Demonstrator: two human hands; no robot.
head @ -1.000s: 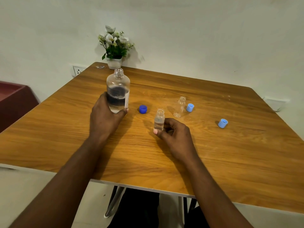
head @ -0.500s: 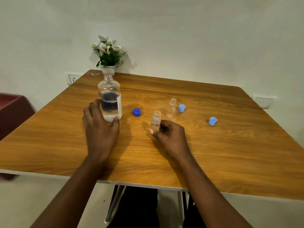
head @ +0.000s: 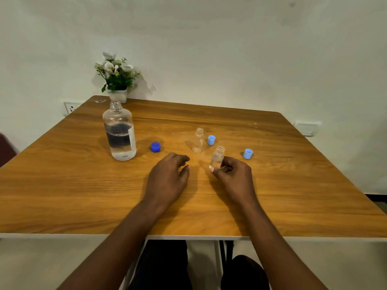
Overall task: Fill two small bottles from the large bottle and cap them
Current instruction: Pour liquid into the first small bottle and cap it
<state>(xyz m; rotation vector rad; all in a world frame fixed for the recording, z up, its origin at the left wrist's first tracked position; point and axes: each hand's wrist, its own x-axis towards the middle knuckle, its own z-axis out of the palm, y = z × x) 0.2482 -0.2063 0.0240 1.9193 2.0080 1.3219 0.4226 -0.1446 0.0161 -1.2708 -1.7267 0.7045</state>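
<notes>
The large clear bottle (head: 119,135), uncapped and partly full of liquid, stands alone on the left of the wooden table (head: 62,185). Its dark blue cap (head: 155,147) lies just to its right. My right hand (head: 234,176) grips a small clear bottle (head: 217,157), uncapped, slightly tilted, with liquid in it. A second small bottle (head: 198,140) stands upright behind it, uncapped, with a light blue cap (head: 211,140) beside it. Another light blue cap (head: 248,154) lies further right. My left hand (head: 168,178) hovers over the table centre, fingers loosely curled, holding nothing.
A white pot of artificial flowers (head: 117,80) stands at the table's back left corner. Wall sockets (head: 71,107) sit behind the table on the left, and another socket (head: 306,127) on the right. My knees show below the front edge.
My left hand has let go of the large bottle and moved right, toward the table centre. My right hand has carried the small bottle a little to the right.
</notes>
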